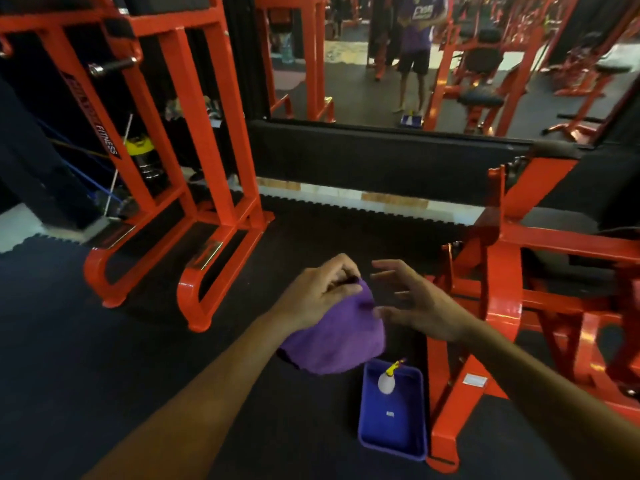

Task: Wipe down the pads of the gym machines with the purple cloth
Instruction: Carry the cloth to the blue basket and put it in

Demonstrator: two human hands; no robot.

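Observation:
The purple cloth (pixel 337 336) hangs in a bunched fold from my left hand (pixel 320 294), whose fingers pinch its top edge over the dark floor. Just to the right of the cloth my right hand (pixel 414 303) is spread, fingers loose, holding nothing. A black pad (pixel 561 223) of an orange machine lies to the right, partly hidden behind the frame.
A blue tray (pixel 393 424) on the floor below my hands holds a white spray bottle (pixel 387 381). Orange machine frames stand at the left (pixel 194 188) and the right (pixel 498 306). A wall mirror (pixel 433 60) ahead reflects a person and more machines.

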